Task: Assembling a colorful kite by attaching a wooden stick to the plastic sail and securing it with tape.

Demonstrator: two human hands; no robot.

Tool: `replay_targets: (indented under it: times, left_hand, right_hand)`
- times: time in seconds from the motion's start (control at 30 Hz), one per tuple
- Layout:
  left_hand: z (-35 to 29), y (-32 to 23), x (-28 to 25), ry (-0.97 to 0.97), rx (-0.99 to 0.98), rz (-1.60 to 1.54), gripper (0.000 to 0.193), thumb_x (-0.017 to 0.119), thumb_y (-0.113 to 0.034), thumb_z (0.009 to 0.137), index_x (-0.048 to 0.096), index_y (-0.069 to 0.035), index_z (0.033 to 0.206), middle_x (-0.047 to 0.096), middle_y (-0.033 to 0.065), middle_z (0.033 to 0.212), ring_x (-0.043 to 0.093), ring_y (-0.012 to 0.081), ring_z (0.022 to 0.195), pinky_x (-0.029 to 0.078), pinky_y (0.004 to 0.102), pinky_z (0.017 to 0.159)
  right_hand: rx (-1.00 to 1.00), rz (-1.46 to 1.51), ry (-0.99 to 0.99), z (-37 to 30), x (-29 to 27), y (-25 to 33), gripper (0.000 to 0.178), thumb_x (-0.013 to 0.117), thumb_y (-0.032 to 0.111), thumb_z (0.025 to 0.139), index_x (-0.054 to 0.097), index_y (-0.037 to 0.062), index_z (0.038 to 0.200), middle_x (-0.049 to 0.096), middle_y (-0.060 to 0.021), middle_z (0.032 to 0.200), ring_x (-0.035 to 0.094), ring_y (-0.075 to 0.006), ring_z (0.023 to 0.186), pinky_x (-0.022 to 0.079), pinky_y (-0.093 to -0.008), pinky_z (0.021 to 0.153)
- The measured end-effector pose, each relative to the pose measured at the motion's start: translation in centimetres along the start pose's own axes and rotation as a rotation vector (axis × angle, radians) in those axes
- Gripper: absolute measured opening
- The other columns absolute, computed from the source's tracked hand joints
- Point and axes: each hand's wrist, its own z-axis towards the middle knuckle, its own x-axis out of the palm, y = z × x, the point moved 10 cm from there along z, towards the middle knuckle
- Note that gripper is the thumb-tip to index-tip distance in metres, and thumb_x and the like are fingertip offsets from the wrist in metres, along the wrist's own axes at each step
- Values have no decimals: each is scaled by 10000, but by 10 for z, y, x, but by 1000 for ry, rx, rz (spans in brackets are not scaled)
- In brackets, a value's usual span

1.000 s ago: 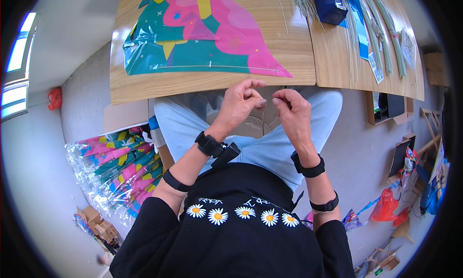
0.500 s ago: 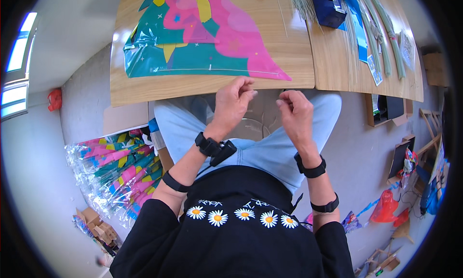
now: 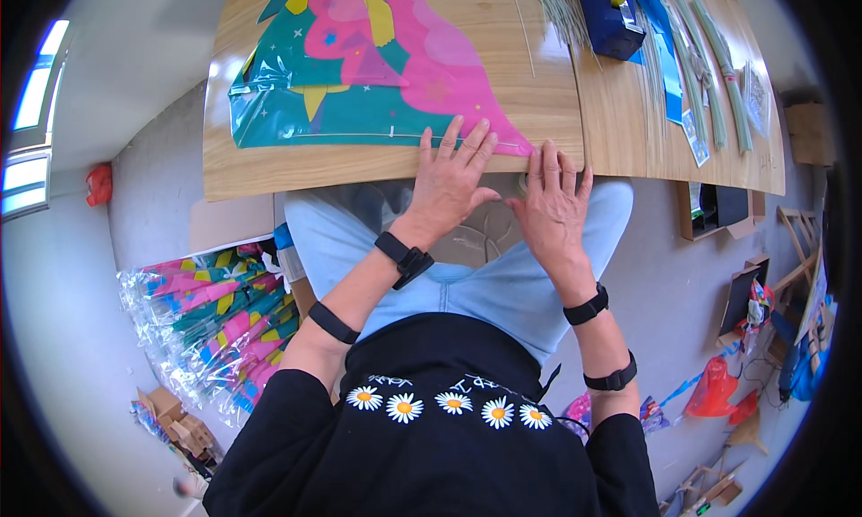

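A printed plastic kite sail [image 3: 440, 68] in pink, teal and yellow lies flat on the wooden table [image 3: 314, 171], its pointed pink corner toward the right. Along its near edge runs a thin pale rod [image 3: 346, 136], with a small white tab near the middle. My left hand [image 3: 449, 180] rests palm down with fingers spread, its fingertips over the edge and rod close to the pink corner. Just right of it, my right hand [image 3: 549, 203] lies flat, fingertips on the table edge beside that corner. Neither hand grips anything.
Bundles of thin rods [image 3: 723, 77], a dark blue box [image 3: 612, 23] and blue strips [image 3: 669, 59] occupy the table's right part. On the left below the table is a pile of similar folded sheets [image 3: 224, 311]. Open cartons [image 3: 709, 212] and a red bag [image 3: 716, 387] sit at right.
Both hands have gone from curled, raised fingers to flattened, spread ones. The left now presses on the sheet's near edge, the right beside its corner.
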Motion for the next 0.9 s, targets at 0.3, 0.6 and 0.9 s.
replay_targets:
  times: [0.3, 0.6, 0.9]
  left_hand:
    - [-2, 2, 0, 4, 21, 35, 880, 752, -469, 686, 425, -128, 1428, 381, 30, 1498, 298, 298, 1394, 263, 619, 1066]
    - [-3, 0, -3, -5, 16, 8, 863, 795, -389, 690, 429, -110, 1421, 370, 39, 1495, 270, 313, 1403, 239, 637, 1077]
    - [0, 0, -7, 43, -9, -19, 880, 805, -337, 677, 413, -119, 1434, 353, 42, 1511, 273, 316, 1405, 225, 624, 1087]
  right_hand:
    - [38, -28, 43, 0, -1, -5, 863, 774, 372, 718, 414, -3, 1408, 341, -98, 1474, 341, -296, 1326, 251, -652, 1072]
    - [-23, -72, -38, 3, -7, -6, 736, 744, 353, 765, 468, 43, 1373, 394, -94, 1457, 381, -311, 1313, 265, -642, 1072]
    - [417, 649, -425, 97, -70, -171, 407, 691, 161, 824, 593, -9, 1180, 653, -130, 912, 633, -219, 693, 519, -363, 616]
